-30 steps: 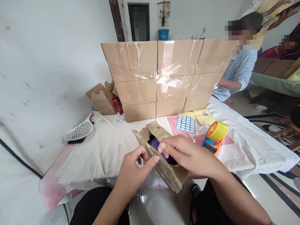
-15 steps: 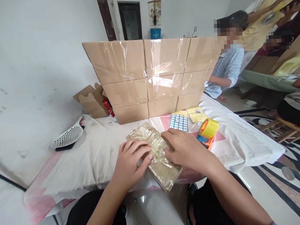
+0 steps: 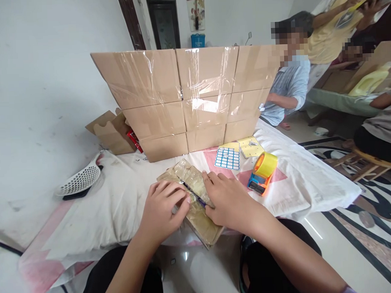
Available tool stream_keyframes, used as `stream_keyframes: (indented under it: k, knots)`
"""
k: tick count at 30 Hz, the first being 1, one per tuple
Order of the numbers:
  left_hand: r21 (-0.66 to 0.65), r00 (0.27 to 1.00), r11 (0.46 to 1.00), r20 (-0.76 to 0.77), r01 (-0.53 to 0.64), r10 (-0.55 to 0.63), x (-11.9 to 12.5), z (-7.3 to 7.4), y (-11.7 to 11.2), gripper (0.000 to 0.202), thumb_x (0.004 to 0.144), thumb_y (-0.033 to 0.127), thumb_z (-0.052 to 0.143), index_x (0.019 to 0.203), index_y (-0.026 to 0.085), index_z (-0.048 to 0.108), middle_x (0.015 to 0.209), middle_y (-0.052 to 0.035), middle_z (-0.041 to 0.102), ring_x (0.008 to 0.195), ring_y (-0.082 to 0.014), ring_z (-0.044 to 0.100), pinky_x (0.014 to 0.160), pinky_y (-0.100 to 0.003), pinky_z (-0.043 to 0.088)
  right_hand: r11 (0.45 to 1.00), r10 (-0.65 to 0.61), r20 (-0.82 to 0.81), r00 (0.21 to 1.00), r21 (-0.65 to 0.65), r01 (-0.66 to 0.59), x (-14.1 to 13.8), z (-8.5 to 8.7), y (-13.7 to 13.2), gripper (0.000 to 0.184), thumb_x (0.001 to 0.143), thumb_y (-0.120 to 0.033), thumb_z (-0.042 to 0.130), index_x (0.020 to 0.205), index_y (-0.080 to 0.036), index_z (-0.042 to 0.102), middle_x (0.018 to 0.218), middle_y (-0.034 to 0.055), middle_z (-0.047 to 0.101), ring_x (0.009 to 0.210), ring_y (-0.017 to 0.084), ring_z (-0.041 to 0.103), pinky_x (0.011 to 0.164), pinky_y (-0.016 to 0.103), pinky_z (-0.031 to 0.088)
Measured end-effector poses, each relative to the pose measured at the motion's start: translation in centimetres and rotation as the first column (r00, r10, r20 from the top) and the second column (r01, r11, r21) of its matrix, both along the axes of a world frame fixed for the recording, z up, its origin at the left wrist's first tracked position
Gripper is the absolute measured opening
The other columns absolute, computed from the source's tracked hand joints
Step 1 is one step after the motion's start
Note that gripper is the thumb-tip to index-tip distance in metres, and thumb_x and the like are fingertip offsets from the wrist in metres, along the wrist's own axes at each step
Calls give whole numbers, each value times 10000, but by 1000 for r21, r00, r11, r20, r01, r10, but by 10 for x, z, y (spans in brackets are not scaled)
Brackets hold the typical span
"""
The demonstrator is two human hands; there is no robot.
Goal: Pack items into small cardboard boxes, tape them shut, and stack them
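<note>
A flat package (image 3: 204, 225) in crinkled, see-through brownish wrapping lies slantwise on the cloth at the table's front edge. Along its top runs a narrow dark purple strip (image 3: 193, 193); whether it is a slit in the wrapping or a separate thing I cannot tell. My left hand (image 3: 164, 207) is on the left side of the package, fingers bent and pressed to the wrapping. From the right, my right hand (image 3: 227, 199) grips the wrapping beside the strip, thumb near its lower end. Part of the package is hidden under my hands.
Taped cardboard boxes (image 3: 159, 118) stand stacked across the back. A tape dispenser (image 3: 262, 174) with yellow tape and a blue-bordered label sheet (image 3: 227, 158) lie to the right. Leftward are a white perforated object (image 3: 81, 180) and an open carton (image 3: 113, 134). A person (image 3: 291, 79) is behind the boxes.
The dark purple strip now shows between my hands on the package, where only wrapping showed before. My hands remain on the package. The whole view has shifted slightly.
</note>
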State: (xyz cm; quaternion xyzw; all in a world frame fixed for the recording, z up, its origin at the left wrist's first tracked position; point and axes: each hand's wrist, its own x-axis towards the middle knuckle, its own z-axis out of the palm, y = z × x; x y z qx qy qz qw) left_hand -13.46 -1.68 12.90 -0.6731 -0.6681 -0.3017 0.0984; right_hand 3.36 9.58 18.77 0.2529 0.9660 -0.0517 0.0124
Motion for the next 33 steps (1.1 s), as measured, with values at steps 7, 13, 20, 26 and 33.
stream_keyframes:
  k: [7,13,20,26,33]
  knots:
    - [122,1000,992,10,-17,15,-3,-2,1,144,942,209,581,1022,251,692,1077,-28,713,1026,-221,594,861,-384,399,990,-79,-291,953,-131,42,7,12,13,138,877,-197,544,923,-164,670,959,93,706,854,211,656,709,298,417]
    - [170,1000,985,-17,-16,19,-2,-6,2,173,941,199,586,1079,241,683,1130,-33,712,1045,-221,604,871,-377,407,979,-97,-351,931,-204,24,9,14,20,216,896,-147,498,871,-183,709,824,48,731,777,175,655,685,277,382]
    - [126,1000,992,-2,-12,12,-17,17,20,246,998,296,537,1179,260,699,1173,-46,716,1074,-224,618,902,-388,396,982,-72,-361,930,-191,2,8,15,18,190,902,-168,527,898,-190,716,834,36,726,744,160,633,665,274,364]
    - [-161,978,970,129,181,-161,-38,51,43,247,1003,381,523,1011,322,763,1076,10,758,1010,-221,617,876,-375,370,987,-18,-333,943,-154,-36,10,17,19,245,957,-157,484,913,-191,722,893,53,730,811,174,652,702,280,393]
    - [-206,964,970,254,133,-78,-18,63,43,275,938,231,516,715,236,677,747,27,695,670,-159,583,700,-306,355,994,-43,-386,922,76,79,7,10,35,269,988,-179,493,1074,-225,743,1078,85,715,1032,247,623,843,343,428]
